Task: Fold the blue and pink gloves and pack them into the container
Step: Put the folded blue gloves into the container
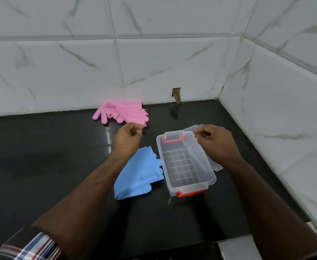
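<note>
With your left hand (128, 136) curled on nothing and right hand (213, 140) pinching the container (186, 164) rim, tugging could tip it off the desk (41, 156).

- The one camera sits on my head — looking forward and down, close over the black counter (41, 156).
- It faces the tiled corner (221, 94).

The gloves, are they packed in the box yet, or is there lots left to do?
Not yet. Done: the clear container is open and empty, its lid lying beside it. In hand: nothing; the left hand and right hand hover with curled fingers. Left: the blue gloves and pink gloves lie on the black counter, still to be packed.
</note>
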